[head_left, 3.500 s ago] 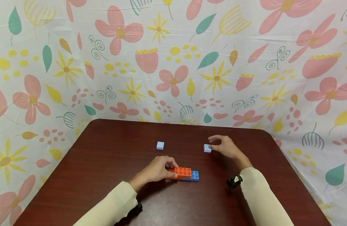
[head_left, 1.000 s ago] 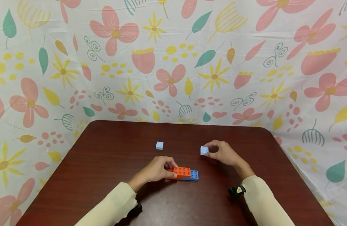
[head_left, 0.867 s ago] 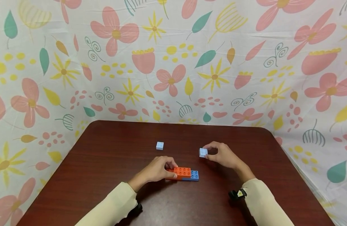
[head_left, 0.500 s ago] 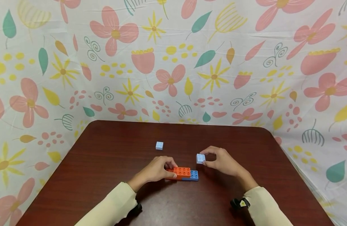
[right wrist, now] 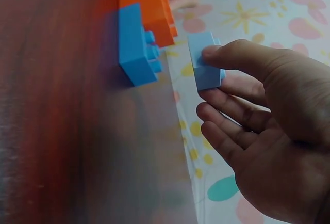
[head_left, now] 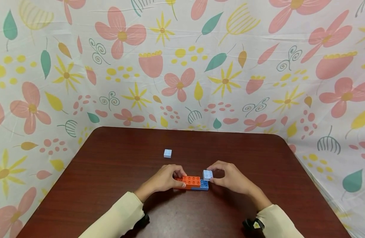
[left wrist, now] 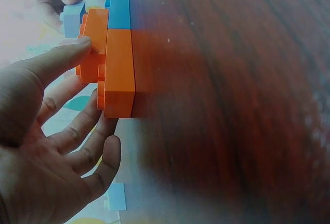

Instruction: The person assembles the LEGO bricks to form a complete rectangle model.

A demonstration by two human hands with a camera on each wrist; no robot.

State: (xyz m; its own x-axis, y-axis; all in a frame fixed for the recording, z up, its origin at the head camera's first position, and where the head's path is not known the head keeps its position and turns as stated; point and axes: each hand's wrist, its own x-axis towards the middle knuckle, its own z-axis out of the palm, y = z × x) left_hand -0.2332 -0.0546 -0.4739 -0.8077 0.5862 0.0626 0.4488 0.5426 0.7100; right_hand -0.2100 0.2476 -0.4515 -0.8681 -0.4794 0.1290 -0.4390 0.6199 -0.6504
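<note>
My left hand (head_left: 162, 178) grips a stack of toy building bricks lying on the table, its thumb and fingers on the upper orange brick (head_left: 192, 181). That brick bridges a lower orange brick (left wrist: 119, 72) and a blue brick (head_left: 204, 185), whose right-end studs show bare. Between thumb and fingers, my right hand (head_left: 233, 178) pinches a small light blue brick (head_left: 207, 175). In the right wrist view this light blue brick (right wrist: 203, 61) hangs above the blue studs, with a gap between. Part of the stack's left end is hidden behind my left hand in the head view.
A second small light blue brick (head_left: 167, 153) sits on the dark wooden table (head_left: 126, 145), beyond my left hand. A flower-patterned cloth (head_left: 182, 109) hangs behind the table and along both sides. Each wrist wears a black camera strap (head_left: 253, 225).
My right hand has picked up the right-hand light blue brick and carried it left and toward me, over the stack's blue end. My left hand has kept its grip on the stack.
</note>
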